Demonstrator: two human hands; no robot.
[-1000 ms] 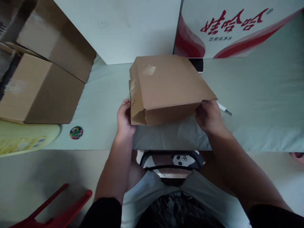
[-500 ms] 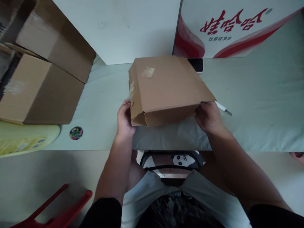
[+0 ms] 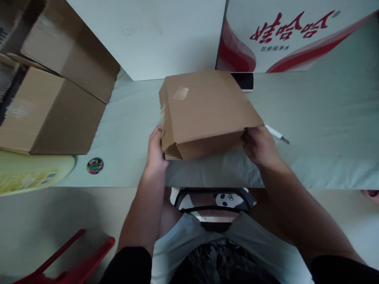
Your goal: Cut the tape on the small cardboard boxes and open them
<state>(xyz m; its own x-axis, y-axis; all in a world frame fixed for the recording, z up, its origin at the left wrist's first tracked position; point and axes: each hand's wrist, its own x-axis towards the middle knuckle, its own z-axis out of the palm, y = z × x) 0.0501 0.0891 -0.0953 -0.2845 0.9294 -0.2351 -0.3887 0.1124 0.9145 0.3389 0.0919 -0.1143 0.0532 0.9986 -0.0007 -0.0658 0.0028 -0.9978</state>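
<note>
While left hand (image 3: 156, 148), right hand (image 3: 259, 145) grip one carton (image 3: 209, 110), nearby lie one phone (image 3: 247, 81), one white tool (image 3: 274, 132).

A plain brown cardboard box (image 3: 207, 108) sits askew over the near middle of the cloth-covered table (image 3: 319, 118), its broad, flat face upward. A pale patch of tape (image 3: 181, 93) marks that face toward the far left, and the left side looks ragged. At the near left corner the panels part, leaving a gap; at the near right, the upper panel juts out in a point.
</note>
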